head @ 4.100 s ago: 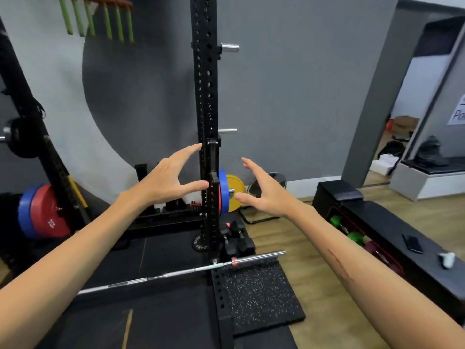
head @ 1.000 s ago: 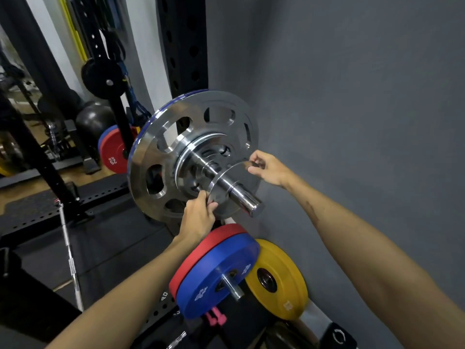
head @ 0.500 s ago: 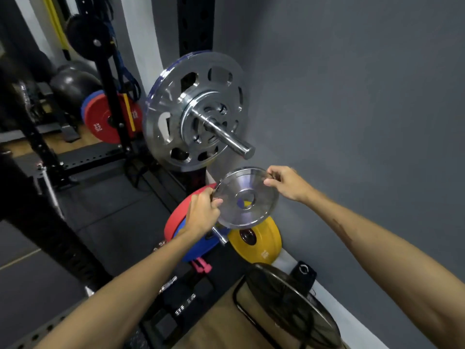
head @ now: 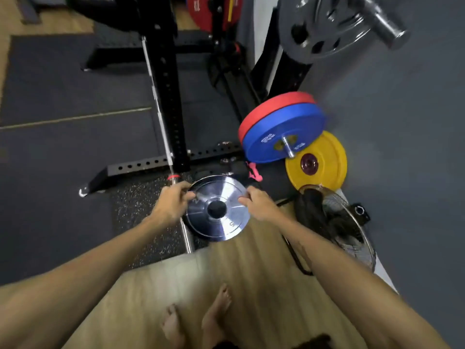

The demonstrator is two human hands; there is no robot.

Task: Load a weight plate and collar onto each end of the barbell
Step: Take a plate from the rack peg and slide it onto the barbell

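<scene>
Gym floor seen from above: dark rubber mat (head: 63, 152), a speckled rubber tile (head: 141, 212), light wood flooring (head: 241, 278) nearest the camera, grey wall (head: 402, 152) on the right. Frame is motion-blurred.

Landmark: the black rack upright (head: 167, 102) standing mid-frame.

Small chrome weight plate (head: 218, 208) is held in the air just on the camera side of the rack upright's base, face up, centre hole visible, over the edge where the speckled rubber tile meets the wood. Left hand (head: 171, 204) grips its left rim, fingers curled and pressed together over the edge, thumb on top. Right hand (head: 260, 204) grips the right rim, fingers bent onto the edge; exact fingertip placement too blurred to tell. Both forearms reach in from the bottom corners.

Barbell (head: 161, 117) lies on the floor alongside the rack upright, its sleeve end (head: 187, 238) passing under the left side of the held plate. A red band (head: 173, 177) marks the bar near the left hand. Plate not on the sleeve.

Right of the rack upright: red and blue bumper plates (head: 281, 129) stacked on a storage peg, a yellow plate (head: 317, 161) just beside them against the wall. Pink collar clip (head: 254, 172) on the floor below the blue plate. Large chrome plate (head: 324, 26) on a peg at top right. Another red plate (head: 208, 13) beyond the rack upright, top centre. Floor fan (head: 337, 222) lies tilted near the wall, right of the right hand.

Bare feet (head: 198, 321) on the wood at bottom centre.
</scene>
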